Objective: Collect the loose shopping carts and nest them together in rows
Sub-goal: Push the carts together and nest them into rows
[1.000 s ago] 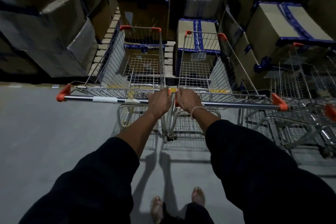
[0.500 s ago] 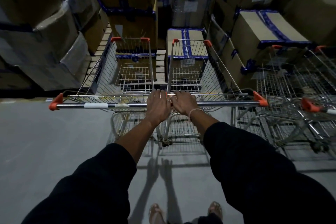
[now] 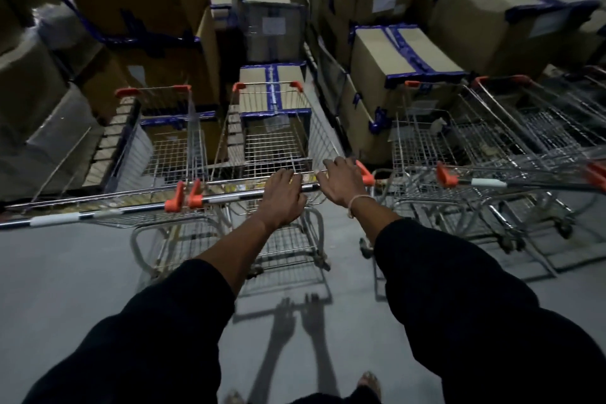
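the left hand [image 3: 283,198] and right hand [image 3: 341,184] both curl over the handle bar [image 3: 229,197] of one loose cart [image 3: 278,141]. its basket points ahead at the cardboard boxes [image 3: 403,52]. the nested cart row [image 3: 459,154] stands parallel to its right (right hand nearer), so nesting probably needs a rightward swing.

1. The grey floor [image 3: 65,289] lay smooth and dimly lit.
2. A left cart [image 3: 170,154] and a middle cart [image 3: 275,141] stood on it side by side.
3. Further carts [image 3: 459,154] stood at the right.
4. Taped cardboard boxes [image 3: 403,56] were stacked just behind.

Silver carts [image 3: 275,141], orange handle caps [image 3: 364,172]
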